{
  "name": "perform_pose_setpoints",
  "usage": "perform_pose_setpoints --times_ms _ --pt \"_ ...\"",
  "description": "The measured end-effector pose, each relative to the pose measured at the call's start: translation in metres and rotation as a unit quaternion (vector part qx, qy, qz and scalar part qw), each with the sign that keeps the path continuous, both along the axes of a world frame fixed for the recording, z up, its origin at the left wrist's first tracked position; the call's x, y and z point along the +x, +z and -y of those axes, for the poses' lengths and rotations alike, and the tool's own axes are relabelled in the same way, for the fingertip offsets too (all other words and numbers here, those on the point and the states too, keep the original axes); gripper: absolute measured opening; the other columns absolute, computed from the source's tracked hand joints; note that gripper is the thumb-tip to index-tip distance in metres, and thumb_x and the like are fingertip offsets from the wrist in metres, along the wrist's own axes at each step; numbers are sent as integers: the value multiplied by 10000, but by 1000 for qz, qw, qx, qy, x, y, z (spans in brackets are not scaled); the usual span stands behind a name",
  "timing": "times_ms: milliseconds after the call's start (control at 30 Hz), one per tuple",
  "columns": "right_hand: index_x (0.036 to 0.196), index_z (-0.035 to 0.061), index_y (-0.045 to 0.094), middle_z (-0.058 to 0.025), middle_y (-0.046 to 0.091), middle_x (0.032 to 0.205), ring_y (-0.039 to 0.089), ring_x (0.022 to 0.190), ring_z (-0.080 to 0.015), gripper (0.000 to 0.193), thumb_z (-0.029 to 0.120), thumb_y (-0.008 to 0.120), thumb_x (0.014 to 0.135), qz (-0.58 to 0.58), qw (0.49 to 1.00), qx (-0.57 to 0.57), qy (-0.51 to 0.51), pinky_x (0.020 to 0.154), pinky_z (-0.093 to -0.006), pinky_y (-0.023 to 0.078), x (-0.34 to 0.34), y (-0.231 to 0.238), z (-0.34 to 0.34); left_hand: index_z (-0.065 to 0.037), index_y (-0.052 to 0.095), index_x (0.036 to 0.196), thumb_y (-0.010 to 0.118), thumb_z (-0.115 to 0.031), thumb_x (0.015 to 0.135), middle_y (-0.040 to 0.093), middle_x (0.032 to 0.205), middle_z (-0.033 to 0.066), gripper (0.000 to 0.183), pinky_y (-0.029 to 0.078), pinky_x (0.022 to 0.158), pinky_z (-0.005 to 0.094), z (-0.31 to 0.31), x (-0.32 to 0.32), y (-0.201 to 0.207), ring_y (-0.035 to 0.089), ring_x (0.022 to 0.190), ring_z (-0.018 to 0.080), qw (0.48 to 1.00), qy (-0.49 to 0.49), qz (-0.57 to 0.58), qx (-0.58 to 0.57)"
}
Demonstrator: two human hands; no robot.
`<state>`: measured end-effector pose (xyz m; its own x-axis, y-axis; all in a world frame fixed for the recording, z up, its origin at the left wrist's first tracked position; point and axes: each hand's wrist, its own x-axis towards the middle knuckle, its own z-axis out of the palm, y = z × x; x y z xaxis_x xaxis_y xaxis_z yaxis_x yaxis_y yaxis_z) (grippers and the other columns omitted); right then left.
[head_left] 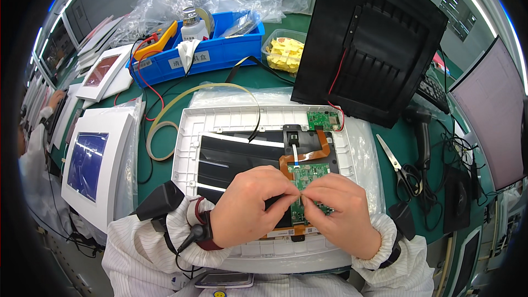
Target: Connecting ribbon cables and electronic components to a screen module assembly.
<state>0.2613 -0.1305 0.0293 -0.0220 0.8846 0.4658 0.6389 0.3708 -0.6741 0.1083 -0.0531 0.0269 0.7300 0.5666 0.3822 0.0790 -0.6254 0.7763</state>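
Both hands meet over a green circuit board (313, 174) inside an open white display housing (190, 126). My left hand (252, 204) and my right hand (342, 212) are closed in pinches, fingertips almost touching. Whatever they pinch is too small or hidden to name. An orange ribbon cable (323, 146) and a white flat cable (295, 154) run above the board. Along the housing's top right sits a smaller green board (323, 120) with a red wire (334, 85). Black panel surface (242, 157) shows left of the boards; my hands cover its lower part.
A black casing (374, 38) stands behind the housing. Scissors (404, 173) and a barcode scanner (421, 137) lie right, by a monitor (489, 115). A roll of tape (151, 143), framed screen (88, 154), blue bin (220, 58) and tub of yellow pieces (286, 52) surround the left and back.
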Motion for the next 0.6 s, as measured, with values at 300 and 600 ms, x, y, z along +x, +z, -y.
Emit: perform_pose_setpoints --times_ms 300,600 --pt "733 -28 582 -90 581 711 556 649 -180 67 -13 598 669 -96 991 -88 9 589 -262 446 6 7 -2 13 576 777 597 -11 691 580 713 115 92 455 613 281 -2 -1 5 577 676 220 995 -4 -7 -95" --pt "825 -85 584 -83 568 829 563 738 -129 97 -25 560 753 -391 897 -202 33 661 -201 440 37 30 6 37 533 828 535 -19 789 532 761 13 68 403 612 181 -21 -7 36 491 695 56 975 35 -24 -220"
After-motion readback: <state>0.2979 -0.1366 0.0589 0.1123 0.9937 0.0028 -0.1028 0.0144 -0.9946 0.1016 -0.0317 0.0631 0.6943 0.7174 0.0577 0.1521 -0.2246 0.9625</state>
